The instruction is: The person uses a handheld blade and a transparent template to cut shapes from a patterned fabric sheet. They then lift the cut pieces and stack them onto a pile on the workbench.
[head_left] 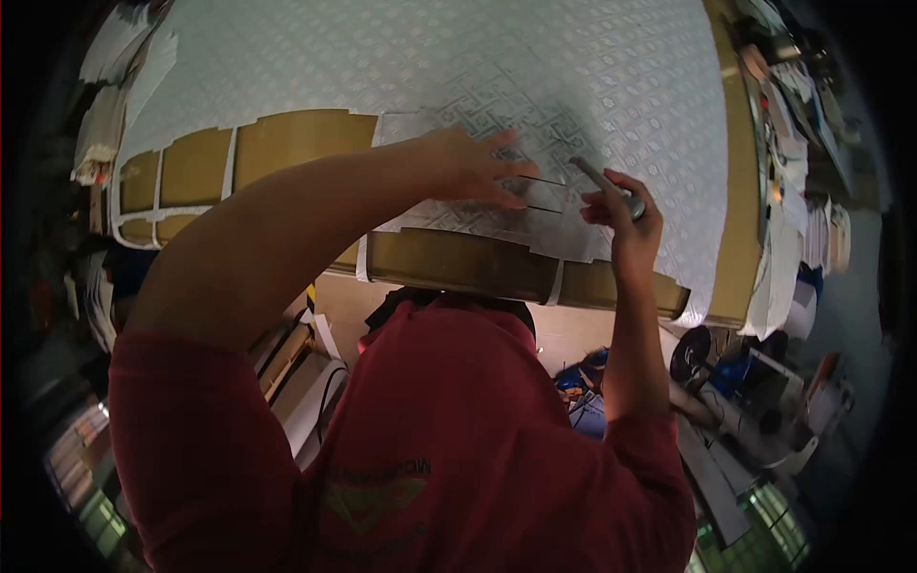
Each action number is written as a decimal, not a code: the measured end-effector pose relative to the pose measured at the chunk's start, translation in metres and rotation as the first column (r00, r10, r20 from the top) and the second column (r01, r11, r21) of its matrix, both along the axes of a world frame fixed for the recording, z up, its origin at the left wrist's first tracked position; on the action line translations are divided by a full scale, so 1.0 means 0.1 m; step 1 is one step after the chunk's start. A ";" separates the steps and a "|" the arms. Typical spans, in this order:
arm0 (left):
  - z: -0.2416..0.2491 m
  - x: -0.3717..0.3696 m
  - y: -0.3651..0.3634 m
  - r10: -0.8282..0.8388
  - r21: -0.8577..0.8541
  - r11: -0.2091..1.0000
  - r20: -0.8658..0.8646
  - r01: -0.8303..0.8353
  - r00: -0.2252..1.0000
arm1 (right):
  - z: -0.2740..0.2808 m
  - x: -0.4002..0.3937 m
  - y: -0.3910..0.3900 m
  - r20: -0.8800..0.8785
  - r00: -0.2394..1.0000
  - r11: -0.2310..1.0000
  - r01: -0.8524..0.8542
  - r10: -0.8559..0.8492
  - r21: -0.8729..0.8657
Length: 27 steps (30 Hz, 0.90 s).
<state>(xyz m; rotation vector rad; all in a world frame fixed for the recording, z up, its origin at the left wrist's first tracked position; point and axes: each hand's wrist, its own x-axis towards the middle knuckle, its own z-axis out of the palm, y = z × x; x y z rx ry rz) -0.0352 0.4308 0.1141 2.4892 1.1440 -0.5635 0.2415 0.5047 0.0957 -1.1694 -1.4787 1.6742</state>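
Observation:
My left hand (pixel 473 170) lies with spread fingers over a pale patterned sheet (pixel 659 115), whose lattice design looks darker near the hand. Two thin dark lines run right from its fingertips across the sheet. In my right hand (pixel 633 215) is a slim grey handheld tool (pixel 597 178), gripped between thumb and fingers, with a rounded shiny end by the palm. Its narrow tip points up and left, close over the sheet, to the right of the dark lines.
The sheet covers much of a gold-brown panel (pixel 296 138) with pale strips across its near edge. Stacked papers (pixel 98 134) stand along the left side, and assorted items crowd the right. Below the near edge, a black round object (pixel 690 353) and a blue bundle (pixel 587 392) lie lower right.

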 end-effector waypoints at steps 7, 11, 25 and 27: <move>-0.06 -0.03 0.03 -0.081 0.024 0.996 -0.034 0.082 0.996 | 0.05 0.48 -0.88 0.274 0.958 0.993 0.057 -0.083 0.101; -0.06 -0.02 0.02 -0.090 0.054 0.994 -0.075 0.094 0.993 | 0.04 0.56 -0.89 0.302 0.953 0.986 -0.024 -0.028 0.165; 0.07 0.12 -0.06 -0.049 0.100 0.993 -0.111 0.060 0.993 | 0.21 0.46 -0.12 0.527 0.723 0.651 -0.666 0.446 0.364; 0.09 0.16 -0.05 -0.041 0.087 0.995 -0.148 0.054 0.988 | 0.21 0.45 -0.04 0.511 0.709 0.629 -0.690 0.486 0.358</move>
